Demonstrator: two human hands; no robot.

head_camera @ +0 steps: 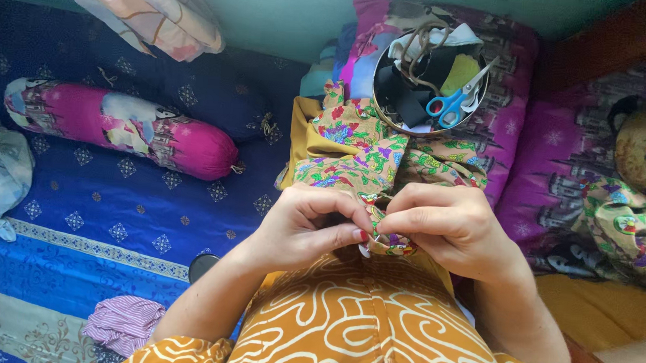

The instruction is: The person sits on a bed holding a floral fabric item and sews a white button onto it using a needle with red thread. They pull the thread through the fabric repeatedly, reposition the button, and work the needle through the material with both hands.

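So both hands, left hand [306, 226] and right hand [442, 225], are pinched shut on the floral fabric [364, 150] over the lap, close in for fine control; scissors [452, 101] sit in the round tin [391, 116].

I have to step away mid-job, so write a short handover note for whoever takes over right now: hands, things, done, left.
Left hand: shut, pinching the floral cloth at its near edge.
Right hand: shut on the same fold, thumbs close together.
The cloth runs from the lap up to the round tin, which sits on a purple pillow and holds scraps and blue-handled scissors.
Done: a small fold gathered between the fingers.
Left: cannot tell how much; any needle or thread is too small to see.
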